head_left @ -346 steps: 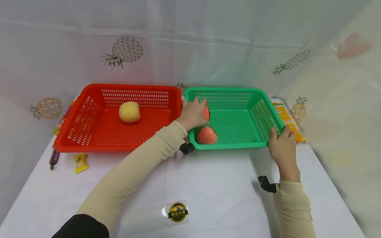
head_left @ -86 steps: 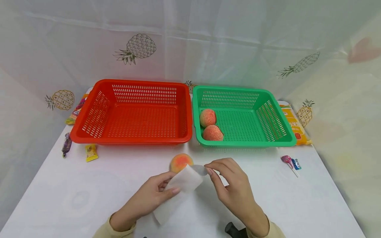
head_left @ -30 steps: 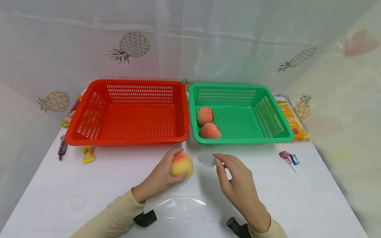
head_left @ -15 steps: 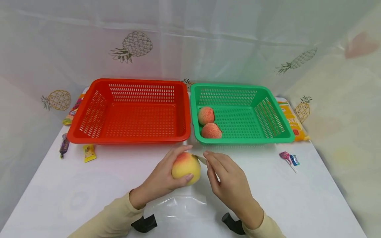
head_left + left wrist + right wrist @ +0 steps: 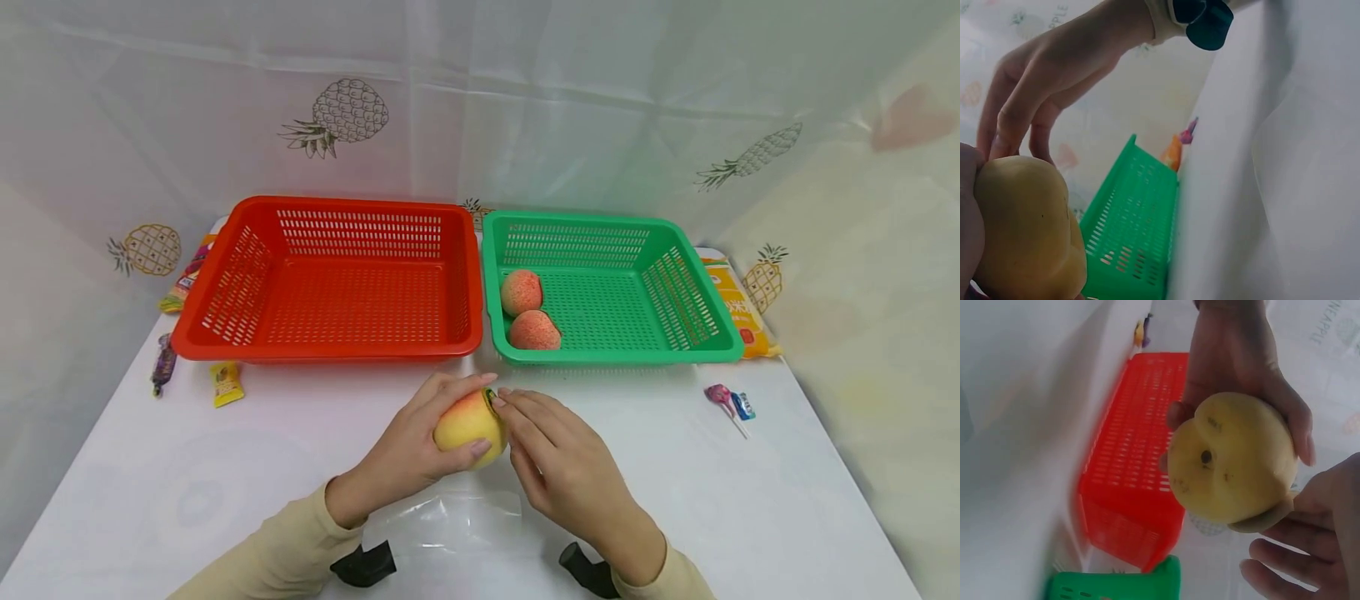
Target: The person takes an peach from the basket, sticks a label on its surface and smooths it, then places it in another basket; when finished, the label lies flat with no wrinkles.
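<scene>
A yellow peach with a red blush (image 5: 467, 429) is held in my left hand (image 5: 408, 446), thumb in front and fingers over its top, close above the table. My right hand (image 5: 562, 458) pinches a small round sticker (image 5: 489, 397), dark and gold on its face, against the peach's upper right side. Seen from the right wrist, the pale edge of the sticker (image 5: 1263, 520) stands slightly off the peach at the fingertips, while the fruit's crease and dark stem pit (image 5: 1206, 456) face the camera. Two reddish peaches (image 5: 534, 331) lie in the green basket (image 5: 615, 357).
A red basket (image 5: 330, 352) stands beside the green one. Clear plastic film (image 5: 450, 525) lies below my hands. Wrapped sweets (image 5: 227, 383) are at left, a lollipop (image 5: 722, 396) at right. An orange packet (image 5: 738, 308) lies behind the green basket's right side.
The yellow fruit has left the red basket and is now in my left hand. The sticker came off white backing paper, now out of view. My right hand has brought it to the peach.
</scene>
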`<state>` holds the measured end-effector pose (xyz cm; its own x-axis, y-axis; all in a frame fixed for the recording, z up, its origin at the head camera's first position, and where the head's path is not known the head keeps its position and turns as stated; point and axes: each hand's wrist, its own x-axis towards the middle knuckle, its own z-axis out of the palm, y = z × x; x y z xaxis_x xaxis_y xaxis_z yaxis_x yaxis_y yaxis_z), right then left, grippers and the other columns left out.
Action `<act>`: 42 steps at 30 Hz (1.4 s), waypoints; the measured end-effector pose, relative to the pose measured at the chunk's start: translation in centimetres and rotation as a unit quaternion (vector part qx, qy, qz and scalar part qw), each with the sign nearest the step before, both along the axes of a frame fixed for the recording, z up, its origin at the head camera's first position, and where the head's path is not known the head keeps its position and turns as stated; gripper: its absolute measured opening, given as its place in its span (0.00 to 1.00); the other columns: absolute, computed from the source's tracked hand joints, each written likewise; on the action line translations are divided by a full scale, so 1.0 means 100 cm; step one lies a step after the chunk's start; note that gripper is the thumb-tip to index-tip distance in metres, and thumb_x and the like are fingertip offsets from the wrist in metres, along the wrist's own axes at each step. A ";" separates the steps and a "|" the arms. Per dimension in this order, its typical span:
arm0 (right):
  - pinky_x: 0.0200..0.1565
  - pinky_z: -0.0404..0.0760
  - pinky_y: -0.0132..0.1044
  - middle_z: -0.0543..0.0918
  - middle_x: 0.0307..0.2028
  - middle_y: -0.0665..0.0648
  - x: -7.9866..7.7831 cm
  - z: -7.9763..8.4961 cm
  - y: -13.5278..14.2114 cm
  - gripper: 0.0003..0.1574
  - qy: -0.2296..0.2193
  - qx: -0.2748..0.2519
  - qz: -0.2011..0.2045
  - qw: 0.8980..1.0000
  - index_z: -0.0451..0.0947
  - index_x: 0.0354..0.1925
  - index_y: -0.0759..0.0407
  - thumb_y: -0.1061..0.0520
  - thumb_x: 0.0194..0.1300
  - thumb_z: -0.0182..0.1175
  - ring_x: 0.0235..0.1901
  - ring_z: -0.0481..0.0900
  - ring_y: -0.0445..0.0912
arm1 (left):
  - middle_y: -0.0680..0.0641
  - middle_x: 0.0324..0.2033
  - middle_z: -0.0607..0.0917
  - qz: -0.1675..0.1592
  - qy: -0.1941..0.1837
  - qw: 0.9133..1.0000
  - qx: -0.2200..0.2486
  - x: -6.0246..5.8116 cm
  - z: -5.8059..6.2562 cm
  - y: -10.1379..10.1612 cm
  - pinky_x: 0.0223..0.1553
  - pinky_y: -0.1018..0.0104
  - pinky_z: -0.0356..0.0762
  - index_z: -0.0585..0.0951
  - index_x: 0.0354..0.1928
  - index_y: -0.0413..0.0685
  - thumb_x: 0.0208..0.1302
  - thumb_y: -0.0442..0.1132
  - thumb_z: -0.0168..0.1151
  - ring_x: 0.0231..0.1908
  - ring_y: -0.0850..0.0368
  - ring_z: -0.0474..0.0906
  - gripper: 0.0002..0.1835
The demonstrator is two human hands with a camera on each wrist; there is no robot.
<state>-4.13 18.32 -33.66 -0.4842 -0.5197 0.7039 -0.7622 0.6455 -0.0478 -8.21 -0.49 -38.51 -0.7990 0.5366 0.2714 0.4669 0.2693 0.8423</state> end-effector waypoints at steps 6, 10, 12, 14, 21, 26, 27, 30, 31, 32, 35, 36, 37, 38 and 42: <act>0.51 0.70 0.41 0.77 0.46 0.61 0.000 0.001 -0.001 0.21 -0.014 0.023 0.005 1.000 0.73 0.48 0.69 0.60 0.63 0.43 0.46 0.74 0.54 | 0.56 0.42 0.69 -0.012 -0.024 0.999 0.018 0.006 0.022 -0.001 0.34 0.71 0.72 0.70 0.56 0.61 0.52 0.48 0.63 0.39 0.63 0.69 0.26; 0.49 0.69 0.41 0.76 0.43 0.60 -0.001 0.000 0.000 0.21 -0.027 0.011 0.012 1.000 0.73 0.49 0.68 0.58 0.62 0.44 0.44 0.71 0.55 | 0.55 0.43 0.69 -0.031 -0.030 0.999 0.029 0.007 0.028 -0.002 0.35 0.71 0.72 0.70 0.54 0.56 0.52 0.44 0.64 0.39 0.62 0.69 0.25; 0.49 0.67 0.41 0.74 0.43 0.60 -0.001 -0.002 0.001 0.23 -0.042 0.002 0.018 0.999 0.72 0.50 0.67 0.55 0.62 0.46 0.43 0.69 0.55 | 0.55 0.44 0.69 -0.044 -0.041 0.998 0.034 0.006 0.026 -0.002 0.35 0.69 0.72 0.69 0.54 0.57 0.52 0.44 0.63 0.40 0.61 0.69 0.26; 0.50 0.65 0.40 0.73 0.45 0.60 -0.001 -0.004 0.003 0.25 -0.063 -0.005 0.028 0.998 0.71 0.52 0.66 0.51 0.61 0.49 0.45 0.67 0.56 | 0.54 0.46 0.69 -0.052 -0.041 0.997 0.035 0.003 0.017 -0.002 0.35 0.69 0.72 0.66 0.55 0.57 0.52 0.45 0.63 0.40 0.60 0.69 0.27; 0.53 0.61 0.39 0.72 0.47 0.60 -0.001 -0.007 0.005 0.33 -0.081 -0.036 0.049 0.995 0.72 0.50 0.66 0.44 0.55 0.60 0.48 0.64 0.56 | 0.56 0.49 0.68 -0.083 -0.096 0.990 0.065 -0.003 -0.005 0.001 0.37 0.66 0.73 0.61 0.57 0.63 0.53 0.47 0.62 0.41 0.59 0.70 0.30; 0.47 0.67 0.41 0.77 0.39 0.63 -0.001 0.001 -0.002 0.29 0.045 -0.057 0.048 0.996 0.76 0.41 0.70 0.45 0.57 0.57 0.41 0.70 0.56 | 0.53 0.48 0.70 -0.104 -0.125 0.979 0.127 -0.001 -0.005 0.005 0.36 0.65 0.74 0.61 0.58 0.60 0.56 0.42 0.59 0.40 0.56 0.72 0.28; 0.45 0.68 0.40 0.78 0.38 0.63 -0.001 0.004 -0.004 0.28 0.074 -0.061 0.044 0.994 0.77 0.39 0.71 0.45 0.57 0.57 0.39 0.71 0.56 | 0.53 0.48 0.70 -0.104 -0.129 0.976 0.137 0.000 -0.003 0.005 0.36 0.65 0.74 0.60 0.58 0.60 0.57 0.41 0.59 0.40 0.55 0.72 0.28; 0.40 0.72 0.37 0.80 0.33 0.63 -0.001 0.009 -0.010 0.25 0.146 -0.078 0.037 0.985 0.79 0.33 0.71 0.47 0.57 0.58 0.34 0.72 0.54 | 0.52 0.48 0.70 -0.107 -0.146 0.969 0.166 0.004 0.002 0.006 0.36 0.65 0.74 0.60 0.58 0.60 0.59 0.40 0.56 0.40 0.54 0.72 0.26; 0.38 0.72 0.36 0.81 0.32 0.62 -0.001 0.010 -0.011 0.24 0.165 -0.087 0.037 0.982 0.80 0.32 0.71 0.47 0.56 0.58 0.32 0.73 0.54 | 0.51 0.47 0.70 -0.108 -0.152 0.966 0.178 0.006 0.004 0.007 0.36 0.65 0.74 0.60 0.58 0.59 0.60 0.40 0.55 0.41 0.54 0.72 0.26; 0.36 0.73 0.35 0.81 0.30 0.62 -0.001 0.011 -0.013 0.24 0.181 -0.099 0.037 0.978 0.80 0.30 0.71 0.48 0.55 0.59 0.31 0.73 0.54 | 0.50 0.47 0.70 -0.110 -0.161 0.962 0.191 0.008 0.005 0.007 0.37 0.65 0.75 0.59 0.58 0.59 0.61 0.39 0.54 0.41 0.53 0.72 0.25; 0.33 0.74 0.34 0.82 0.26 0.61 -0.003 0.011 -0.015 0.24 0.218 -0.138 0.045 0.965 0.81 0.27 0.71 0.47 0.49 0.62 0.28 0.73 0.53 | 0.47 0.48 0.70 -0.117 -0.187 0.949 0.226 0.013 0.012 0.009 0.38 0.65 0.75 0.58 0.59 0.56 0.63 0.39 0.50 0.43 0.51 0.72 0.23; 0.32 0.74 0.34 0.82 0.25 0.61 -0.003 0.009 -0.015 0.24 0.229 -0.147 0.046 0.961 0.81 0.26 0.70 0.47 0.48 0.63 0.27 0.73 0.53 | 0.45 0.48 0.70 -0.119 -0.193 0.944 0.238 0.014 0.014 0.010 0.39 0.64 0.75 0.58 0.59 0.55 0.63 0.38 0.50 0.43 0.50 0.72 0.23; 0.33 0.74 0.33 0.82 0.25 0.60 -0.003 0.008 -0.013 0.24 0.238 -0.155 0.048 0.958 0.82 0.26 0.70 0.47 0.46 0.64 0.27 0.73 0.52 | 0.44 0.48 0.70 -0.118 -0.200 0.941 0.245 0.015 0.016 0.011 0.39 0.64 0.75 0.58 0.59 0.53 0.64 0.38 0.49 0.44 0.50 0.72 0.23; 0.32 0.74 0.33 0.82 0.24 0.60 -0.003 0.006 -0.012 0.24 0.249 -0.159 0.048 0.954 0.82 0.25 0.70 0.47 0.44 0.65 0.26 0.73 0.51 | 0.45 0.48 0.70 -0.115 -0.207 0.940 0.246 0.016 0.019 0.011 0.39 0.65 0.75 0.57 0.59 0.54 0.64 0.38 0.49 0.43 0.50 0.72 0.23; 0.30 0.72 0.34 0.80 0.24 0.57 -0.004 0.002 -0.004 0.20 0.276 -0.159 0.045 0.947 0.81 0.21 0.65 0.47 0.44 0.67 0.26 0.72 0.50 | 0.47 0.50 0.69 -0.100 -0.212 0.940 0.247 0.019 0.028 0.013 0.40 0.64 0.75 0.56 0.60 0.54 0.62 0.38 0.51 0.45 0.50 0.71 0.25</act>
